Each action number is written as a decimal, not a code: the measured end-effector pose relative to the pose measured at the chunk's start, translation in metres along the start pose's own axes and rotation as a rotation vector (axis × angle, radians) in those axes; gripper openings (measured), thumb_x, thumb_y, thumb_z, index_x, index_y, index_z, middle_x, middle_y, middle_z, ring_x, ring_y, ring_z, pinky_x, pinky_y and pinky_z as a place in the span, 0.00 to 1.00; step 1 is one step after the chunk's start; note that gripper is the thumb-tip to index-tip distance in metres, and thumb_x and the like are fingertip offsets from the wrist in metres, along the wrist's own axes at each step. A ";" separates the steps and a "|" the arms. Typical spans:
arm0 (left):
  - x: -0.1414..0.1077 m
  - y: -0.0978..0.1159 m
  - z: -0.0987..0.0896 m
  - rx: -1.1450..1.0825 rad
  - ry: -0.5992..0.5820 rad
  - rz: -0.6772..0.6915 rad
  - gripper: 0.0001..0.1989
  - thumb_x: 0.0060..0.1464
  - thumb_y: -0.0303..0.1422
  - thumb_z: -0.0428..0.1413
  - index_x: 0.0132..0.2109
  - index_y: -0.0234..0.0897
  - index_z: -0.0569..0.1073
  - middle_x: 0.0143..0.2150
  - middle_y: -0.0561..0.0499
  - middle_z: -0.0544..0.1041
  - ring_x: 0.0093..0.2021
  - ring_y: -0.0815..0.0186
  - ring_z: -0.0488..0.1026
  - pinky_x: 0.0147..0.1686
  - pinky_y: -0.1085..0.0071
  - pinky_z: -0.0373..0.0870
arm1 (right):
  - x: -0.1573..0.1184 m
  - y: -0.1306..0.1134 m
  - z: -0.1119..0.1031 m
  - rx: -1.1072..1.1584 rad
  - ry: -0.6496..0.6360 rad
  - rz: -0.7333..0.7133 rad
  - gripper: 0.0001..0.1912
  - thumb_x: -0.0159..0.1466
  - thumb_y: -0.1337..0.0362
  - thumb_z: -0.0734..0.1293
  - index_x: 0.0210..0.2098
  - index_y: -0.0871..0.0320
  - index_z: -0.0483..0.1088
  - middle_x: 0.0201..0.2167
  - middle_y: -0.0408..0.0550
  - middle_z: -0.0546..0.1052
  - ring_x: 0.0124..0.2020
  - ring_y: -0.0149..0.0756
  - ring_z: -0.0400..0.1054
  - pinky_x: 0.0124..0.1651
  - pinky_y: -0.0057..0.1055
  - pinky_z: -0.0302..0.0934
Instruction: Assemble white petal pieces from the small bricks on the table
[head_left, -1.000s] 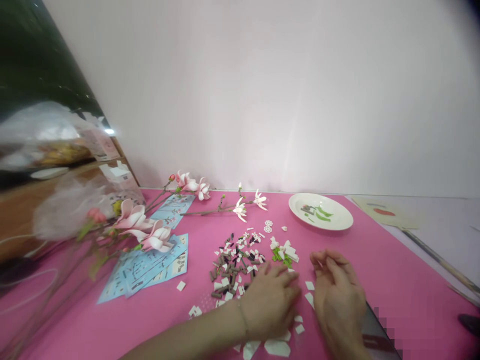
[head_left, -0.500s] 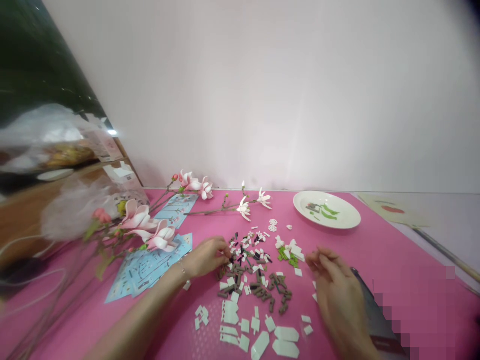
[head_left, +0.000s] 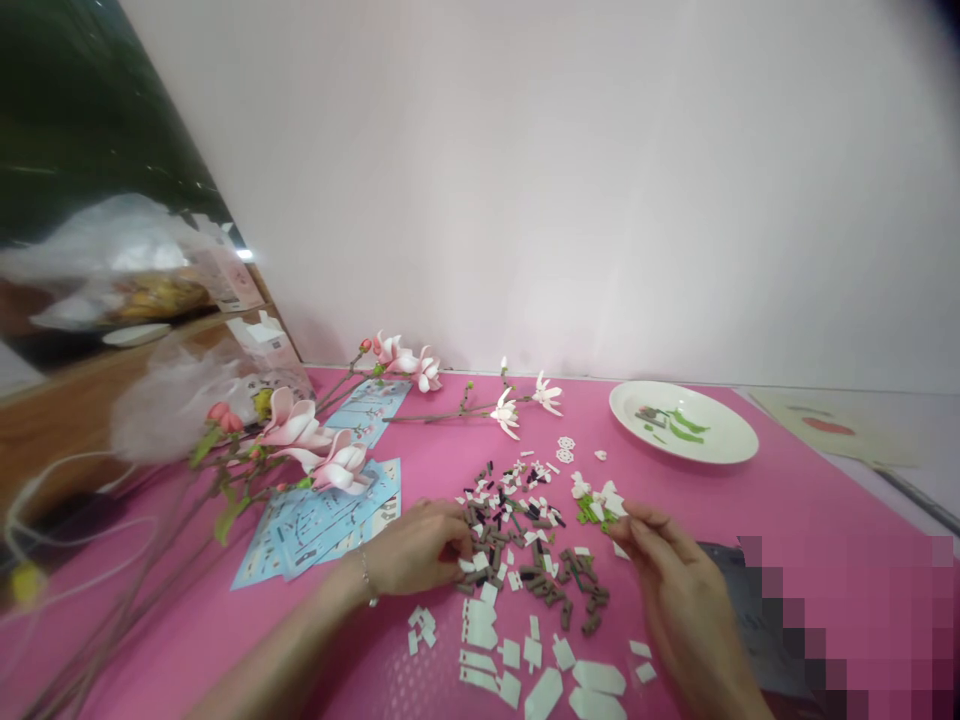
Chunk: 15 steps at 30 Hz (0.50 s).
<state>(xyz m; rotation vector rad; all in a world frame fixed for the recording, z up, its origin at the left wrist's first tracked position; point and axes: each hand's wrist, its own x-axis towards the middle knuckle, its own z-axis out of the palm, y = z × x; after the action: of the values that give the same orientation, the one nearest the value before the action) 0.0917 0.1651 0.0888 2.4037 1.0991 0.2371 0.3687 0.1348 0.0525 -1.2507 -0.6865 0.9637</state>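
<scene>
Lying loose on a pink mat (head_left: 187, 640), near the middle: a pile of small plastic bricks (head_left: 517, 530), mostly matte brown bars mixed with white and a few black pieces, none visibly joined. Stretching front to back along its long axis, the pile is running from just short of a white plate (head_left: 724, 447) toward the body, its bars pointing in mixed directions. Resting at the pile's left edge, the left hand (head_left: 420, 548) is curling inward, its fingertips (head_left: 459, 535) touching the bricks; whether gripping a piece, cannot tell. Hanging at the pile's right side, the right hand (head_left: 664, 590) is half closing, thumb and forefinger pinching together just beside a cluster of white and green bricks (head_left: 598, 507); any piece between them, too small to tell. Lying nearer the body: larger flat white bricks (head_left: 480, 625). Lying left of the left hand: blue instruction sheets (head_left: 322, 530), partly under artificial magnolia stems (head_left: 450, 415).
</scene>
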 end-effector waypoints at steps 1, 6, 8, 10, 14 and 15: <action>0.000 -0.001 0.000 0.003 0.006 -0.004 0.05 0.47 0.25 0.58 0.33 0.40 0.74 0.37 0.55 0.75 0.40 0.67 0.70 0.41 0.74 0.60 | 0.001 0.001 -0.001 -0.011 -0.001 0.002 0.19 0.50 0.56 0.71 0.39 0.59 0.73 0.29 0.47 0.77 0.35 0.41 0.72 0.39 0.33 0.65; -0.001 -0.006 0.000 0.022 0.033 -0.029 0.04 0.49 0.26 0.57 0.33 0.40 0.73 0.37 0.54 0.74 0.39 0.66 0.70 0.41 0.72 0.60 | 0.004 0.006 -0.003 -0.059 0.008 0.001 0.20 0.50 0.55 0.71 0.39 0.59 0.73 0.29 0.46 0.78 0.33 0.40 0.72 0.37 0.33 0.64; -0.001 -0.006 0.001 0.029 0.045 -0.037 0.05 0.48 0.25 0.56 0.34 0.40 0.73 0.37 0.54 0.73 0.39 0.66 0.69 0.41 0.71 0.60 | 0.004 0.006 -0.003 -0.075 0.012 -0.001 0.20 0.50 0.55 0.71 0.39 0.59 0.73 0.29 0.46 0.78 0.33 0.40 0.72 0.36 0.32 0.64; -0.001 -0.004 0.003 0.035 0.060 -0.036 0.07 0.48 0.25 0.57 0.36 0.40 0.73 0.37 0.53 0.72 0.40 0.65 0.69 0.42 0.70 0.59 | 0.004 0.007 -0.003 -0.086 0.016 0.001 0.20 0.50 0.55 0.71 0.39 0.59 0.73 0.29 0.47 0.78 0.33 0.40 0.72 0.36 0.32 0.64; 0.001 0.003 0.008 0.055 0.076 0.027 0.08 0.50 0.26 0.57 0.38 0.43 0.74 0.39 0.53 0.70 0.41 0.66 0.68 0.44 0.69 0.58 | 0.003 0.008 -0.002 -0.094 0.015 0.009 0.20 0.49 0.55 0.71 0.39 0.59 0.73 0.29 0.47 0.78 0.34 0.41 0.72 0.37 0.32 0.65; 0.002 0.005 0.009 0.065 0.075 0.044 0.09 0.50 0.25 0.56 0.39 0.43 0.74 0.39 0.53 0.70 0.41 0.66 0.68 0.44 0.69 0.57 | 0.003 0.008 -0.002 -0.096 0.013 0.009 0.20 0.49 0.55 0.71 0.38 0.59 0.73 0.29 0.47 0.78 0.34 0.41 0.72 0.37 0.32 0.65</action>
<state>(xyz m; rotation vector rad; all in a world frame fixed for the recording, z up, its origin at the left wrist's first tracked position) 0.0992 0.1603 0.0832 2.4962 1.1039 0.3132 0.3703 0.1369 0.0439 -1.3440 -0.7242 0.9387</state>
